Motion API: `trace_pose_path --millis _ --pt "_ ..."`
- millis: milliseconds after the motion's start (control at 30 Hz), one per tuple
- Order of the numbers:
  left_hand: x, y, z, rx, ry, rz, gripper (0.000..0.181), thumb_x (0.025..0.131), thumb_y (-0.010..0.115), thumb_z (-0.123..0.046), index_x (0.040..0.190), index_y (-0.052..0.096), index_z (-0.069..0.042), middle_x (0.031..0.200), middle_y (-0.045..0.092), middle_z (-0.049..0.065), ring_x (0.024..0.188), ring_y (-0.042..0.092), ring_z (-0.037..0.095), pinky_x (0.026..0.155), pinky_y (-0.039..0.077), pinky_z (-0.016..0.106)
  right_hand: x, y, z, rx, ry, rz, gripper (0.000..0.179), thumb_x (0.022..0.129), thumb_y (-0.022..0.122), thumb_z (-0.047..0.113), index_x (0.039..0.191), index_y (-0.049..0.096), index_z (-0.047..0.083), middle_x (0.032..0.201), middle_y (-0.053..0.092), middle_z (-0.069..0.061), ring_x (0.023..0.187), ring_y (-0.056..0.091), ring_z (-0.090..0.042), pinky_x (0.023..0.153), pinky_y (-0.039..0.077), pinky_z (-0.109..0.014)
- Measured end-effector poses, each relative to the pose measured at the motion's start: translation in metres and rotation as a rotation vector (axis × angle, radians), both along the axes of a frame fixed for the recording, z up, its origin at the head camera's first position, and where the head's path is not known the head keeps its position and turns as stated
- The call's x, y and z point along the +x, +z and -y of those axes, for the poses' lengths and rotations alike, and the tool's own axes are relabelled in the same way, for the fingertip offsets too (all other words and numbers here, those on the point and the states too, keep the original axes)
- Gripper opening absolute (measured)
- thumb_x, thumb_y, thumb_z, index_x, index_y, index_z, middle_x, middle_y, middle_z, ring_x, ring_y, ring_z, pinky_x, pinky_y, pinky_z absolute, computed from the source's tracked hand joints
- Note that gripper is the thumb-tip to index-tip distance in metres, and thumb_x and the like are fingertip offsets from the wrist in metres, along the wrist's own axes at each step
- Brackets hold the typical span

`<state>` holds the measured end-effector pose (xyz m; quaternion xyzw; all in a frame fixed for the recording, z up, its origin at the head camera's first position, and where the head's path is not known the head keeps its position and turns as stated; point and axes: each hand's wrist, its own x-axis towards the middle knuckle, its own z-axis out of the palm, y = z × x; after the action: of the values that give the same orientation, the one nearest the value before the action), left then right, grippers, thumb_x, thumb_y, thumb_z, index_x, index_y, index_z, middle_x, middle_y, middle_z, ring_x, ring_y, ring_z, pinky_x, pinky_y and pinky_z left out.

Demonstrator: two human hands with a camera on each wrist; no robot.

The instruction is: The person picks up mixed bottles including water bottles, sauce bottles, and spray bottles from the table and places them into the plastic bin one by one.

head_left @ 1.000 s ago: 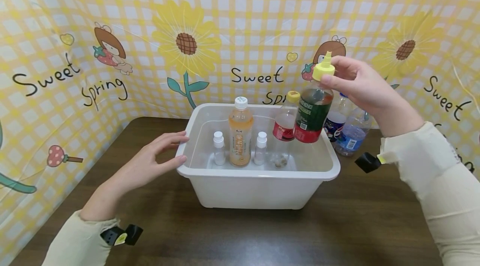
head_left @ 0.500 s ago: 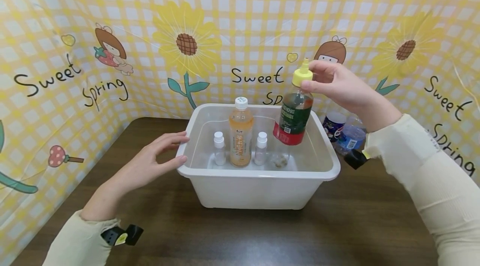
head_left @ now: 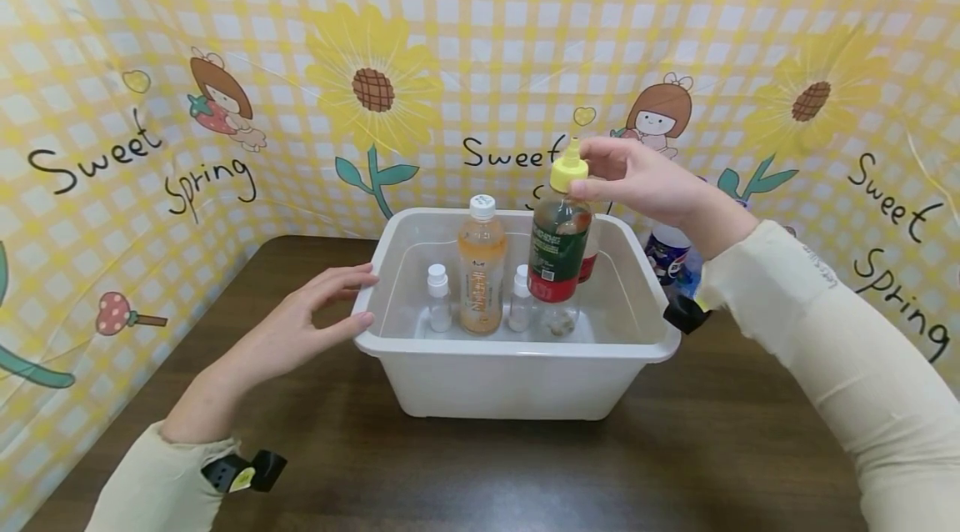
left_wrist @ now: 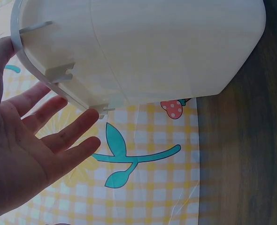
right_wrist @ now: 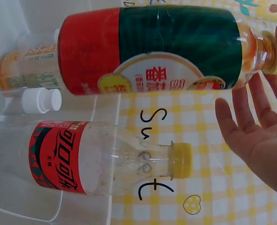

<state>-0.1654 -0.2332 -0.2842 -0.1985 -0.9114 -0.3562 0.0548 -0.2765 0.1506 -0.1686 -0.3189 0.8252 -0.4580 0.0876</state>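
Note:
My right hand (head_left: 645,182) pinches the yellow nozzle cap of a ketchup bottle (head_left: 555,253) with a green and red label, holding it upright over the right half of a white plastic tub (head_left: 517,386). In the right wrist view, the ketchup bottle (right_wrist: 176,33) overlaps an orange drink bottle (right_wrist: 30,70). Beside it stands a cola bottle (right_wrist: 58,157) with a red label and yellow cap, mostly hidden behind the ketchup in the head view. My left hand (head_left: 300,328) touches the tub's left rim with fingertips and thumb, its fingers extended in the left wrist view.
Inside the tub, two small clear bottles with white caps, one at the left (head_left: 438,298) and one at the right (head_left: 519,303), flank the orange drink. A blue-labelled Pepsi bottle (head_left: 667,257) and another bottle stand outside, behind my right forearm. Patterned cloth (head_left: 285,123) hangs behind.
My right hand has carried the ketchup bottle left and downward, from over the tub's right side to in front of the cola bottle. The left hand stays at the rim.

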Motion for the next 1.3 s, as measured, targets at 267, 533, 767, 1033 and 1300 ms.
trace_pose_path --millis 267,533,767,1033,1300 --pt "0.000 -0.001 0.001 0.005 -0.005 -0.003 0.044 0.090 0.062 -0.027 0.132 0.050 -0.019 0.144 0.042 0.003 0.120 0.054 0.028 0.087 0.047 0.026 -0.007 -0.003 0.012 0.033 0.137 0.028 0.029 0.090 0.062 0.019 0.114 0.053 0.006 0.096 0.062 0.002 0.093 0.058 -0.016 0.088 0.047 -0.031" --pt "-0.001 -0.002 0.002 0.006 -0.008 -0.007 0.044 0.090 0.062 -0.026 0.132 0.050 -0.018 0.144 0.041 0.003 0.120 0.054 0.028 0.088 0.047 0.025 -0.013 -0.010 0.027 0.077 0.188 0.035 0.025 0.089 0.063 0.018 0.110 0.055 0.008 0.095 0.063 0.001 0.094 0.055 -0.019 0.088 0.045 -0.038" --pt "-0.001 -0.002 0.002 0.008 -0.010 -0.004 0.044 0.091 0.061 -0.026 0.132 0.050 -0.018 0.144 0.041 0.004 0.120 0.054 0.028 0.088 0.047 0.026 -0.017 -0.020 0.038 0.079 0.254 0.055 0.029 0.088 0.063 0.016 0.113 0.054 0.004 0.095 0.063 0.002 0.093 0.057 -0.015 0.084 0.048 -0.031" --pt "0.000 -0.001 0.001 0.015 -0.010 -0.005 0.044 0.091 0.061 -0.025 0.132 0.050 -0.017 0.144 0.041 0.005 0.119 0.054 0.029 0.088 0.046 0.023 -0.021 -0.031 0.053 0.050 0.356 0.147 0.037 0.088 0.065 0.016 0.119 0.052 0.001 0.101 0.064 -0.002 0.096 0.060 -0.018 0.092 0.048 -0.035" --pt "0.000 -0.002 0.001 0.020 -0.012 0.000 0.044 0.090 0.062 -0.025 0.132 0.050 -0.017 0.145 0.041 0.004 0.120 0.054 0.029 0.087 0.047 0.022 -0.023 -0.041 0.067 0.059 0.411 0.200 0.041 0.086 0.067 0.019 0.121 0.053 0.002 0.113 0.063 -0.007 0.106 0.057 -0.020 0.098 0.045 -0.037"
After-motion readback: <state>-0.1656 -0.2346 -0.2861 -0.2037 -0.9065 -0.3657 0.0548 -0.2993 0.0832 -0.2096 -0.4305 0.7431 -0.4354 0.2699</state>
